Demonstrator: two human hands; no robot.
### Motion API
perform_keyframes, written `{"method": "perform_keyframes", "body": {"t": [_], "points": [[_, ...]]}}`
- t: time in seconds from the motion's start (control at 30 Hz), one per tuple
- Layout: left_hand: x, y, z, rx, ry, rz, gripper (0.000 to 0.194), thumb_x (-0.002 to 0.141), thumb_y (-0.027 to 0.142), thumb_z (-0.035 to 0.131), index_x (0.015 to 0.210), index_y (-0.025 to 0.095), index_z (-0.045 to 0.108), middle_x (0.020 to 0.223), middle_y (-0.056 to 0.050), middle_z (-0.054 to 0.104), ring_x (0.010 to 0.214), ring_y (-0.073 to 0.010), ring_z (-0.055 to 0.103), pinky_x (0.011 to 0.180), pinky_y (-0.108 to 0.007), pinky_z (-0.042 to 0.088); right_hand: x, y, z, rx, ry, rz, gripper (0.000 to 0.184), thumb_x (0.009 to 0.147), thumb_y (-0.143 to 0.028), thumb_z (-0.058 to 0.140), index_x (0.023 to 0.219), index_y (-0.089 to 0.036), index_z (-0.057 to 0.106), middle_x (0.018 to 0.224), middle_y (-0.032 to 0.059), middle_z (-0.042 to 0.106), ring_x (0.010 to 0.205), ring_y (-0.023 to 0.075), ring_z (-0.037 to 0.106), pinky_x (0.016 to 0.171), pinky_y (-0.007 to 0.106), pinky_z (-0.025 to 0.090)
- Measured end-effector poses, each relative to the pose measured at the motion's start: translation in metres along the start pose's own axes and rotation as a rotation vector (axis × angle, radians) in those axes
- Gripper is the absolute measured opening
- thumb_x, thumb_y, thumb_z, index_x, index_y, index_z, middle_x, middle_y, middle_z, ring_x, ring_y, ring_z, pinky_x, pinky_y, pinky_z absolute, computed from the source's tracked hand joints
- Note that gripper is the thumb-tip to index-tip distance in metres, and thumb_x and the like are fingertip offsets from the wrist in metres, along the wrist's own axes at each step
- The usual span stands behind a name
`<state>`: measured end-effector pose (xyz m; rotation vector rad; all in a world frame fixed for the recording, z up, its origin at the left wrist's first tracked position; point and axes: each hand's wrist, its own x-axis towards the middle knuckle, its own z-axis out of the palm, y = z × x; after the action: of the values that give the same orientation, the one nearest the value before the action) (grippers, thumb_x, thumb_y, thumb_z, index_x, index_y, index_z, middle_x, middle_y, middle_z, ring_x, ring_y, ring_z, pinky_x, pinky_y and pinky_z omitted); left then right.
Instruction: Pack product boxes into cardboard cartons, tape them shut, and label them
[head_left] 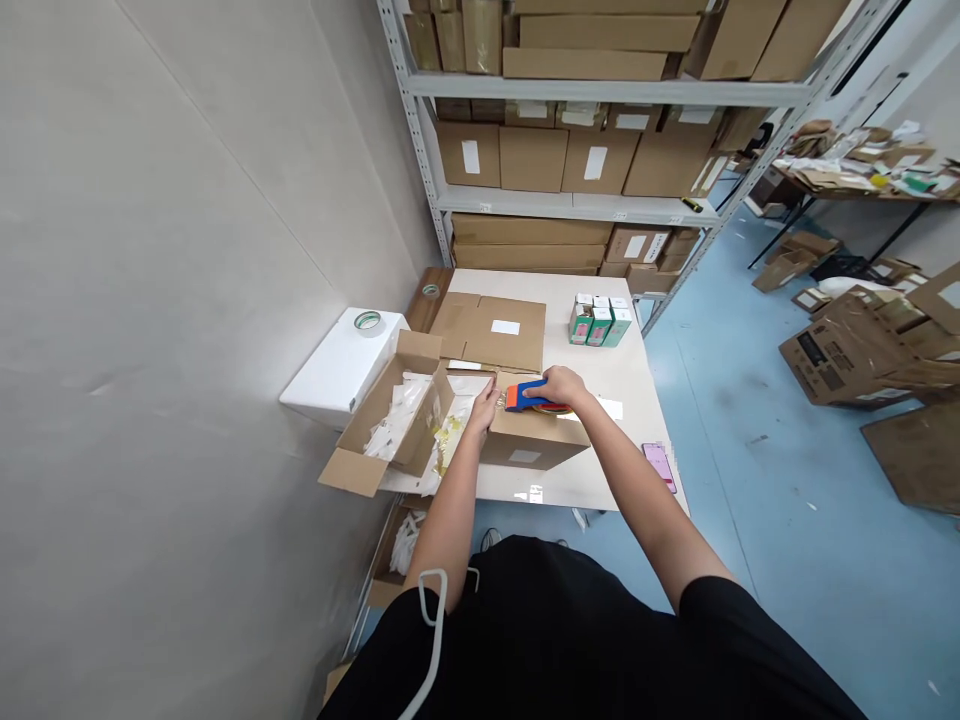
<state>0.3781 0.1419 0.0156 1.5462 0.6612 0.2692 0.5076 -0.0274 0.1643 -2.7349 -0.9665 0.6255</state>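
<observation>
A closed cardboard box (529, 440) stands on the white table near its front edge. My right hand (564, 386) is wrapped round a blue and orange tape dispenser (525, 395), which rests against the top of the box. At the box's left end, my left hand (485, 406) grips the edge, its fingers close together beside the dispenser's orange front. Part of the left hand's grip is hidden by the hand itself. Just left of it, an open carton (360, 470) holds white packing material (399, 415).
Behind the box lie flattened cardboard (517, 345) and several green-and-white small boxes (600, 322). A phone (659, 466) lies at the right edge. A tape roll (368, 320) sits on a white box (330, 365). Shelving (570, 205) with cartons stands behind the table (555, 487).
</observation>
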Motion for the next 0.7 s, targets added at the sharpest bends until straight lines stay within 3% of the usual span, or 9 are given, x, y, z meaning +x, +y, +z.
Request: {"method": "perform_keyframes", "body": {"t": [0.17, 0.3, 0.57, 0.63, 0.7], "points": [[-0.005, -0.021, 0.031, -0.081, -0.020, -0.127, 0.074, 0.105, 0.054, 0.048, 0.168, 0.020, 0.031, 0.158, -0.011, 0.055, 0.136, -0.0227, 0.063, 0.116, -0.037, 0.047, 0.001, 0.007, 0.006, -0.079, -0.060, 0.046, 0.059, 0.075, -0.071, 0.079, 0.101, -0.018, 0.078, 0.108, 0.0151, 0.078, 0.098, 0.0293, 0.073, 0.072, 0.029, 0.048], [-0.007, -0.029, 0.048, 0.064, 0.070, -0.119, 0.068, 0.104, 0.054, 0.047, 0.163, 0.021, 0.043, 0.160, -0.009, 0.054, 0.146, -0.0248, 0.053, 0.123, -0.038, 0.037, 0.000, 0.019, 0.009, -0.066, -0.085, 0.070, 0.065, 0.073, -0.074, 0.080, 0.105, -0.018, 0.077, 0.110, 0.0159, 0.078, 0.101, 0.0310, 0.073, 0.075, 0.030, 0.050], [-0.011, -0.019, 0.044, 0.295, 0.035, -0.044, 0.065, 0.105, 0.059, 0.042, 0.158, 0.024, 0.051, 0.151, -0.007, 0.063, 0.141, -0.0280, 0.057, 0.119, -0.038, 0.041, -0.007, 0.037, 0.009, -0.043, -0.070, 0.047, 0.064, 0.074, -0.078, 0.076, 0.100, -0.019, 0.077, 0.108, 0.0131, 0.077, 0.097, 0.0275, 0.071, 0.071, 0.028, 0.046], [-0.013, -0.016, 0.043, 0.329, 0.036, -0.042, 0.062, 0.105, 0.058, 0.041, 0.157, 0.025, 0.052, 0.149, -0.007, 0.065, 0.139, -0.0290, 0.059, 0.118, -0.039, 0.042, -0.011, 0.056, 0.004, -0.045, -0.057, 0.051, 0.062, 0.074, -0.079, 0.076, 0.093, -0.019, 0.076, 0.103, 0.0120, 0.077, 0.094, 0.0261, 0.070, 0.068, 0.027, 0.043], [-0.015, -0.014, 0.042, 0.358, 0.036, -0.038, 0.060, 0.106, 0.056, 0.042, 0.157, 0.026, 0.053, 0.145, -0.007, 0.068, 0.136, -0.0305, 0.061, 0.116, -0.040, 0.043, -0.018, 0.091, -0.004, -0.040, -0.043, 0.046, 0.060, 0.075, -0.078, 0.076, 0.084, -0.020, 0.074, 0.093, 0.0103, 0.077, 0.088, 0.0246, 0.068, 0.066, 0.028, 0.041]]}}
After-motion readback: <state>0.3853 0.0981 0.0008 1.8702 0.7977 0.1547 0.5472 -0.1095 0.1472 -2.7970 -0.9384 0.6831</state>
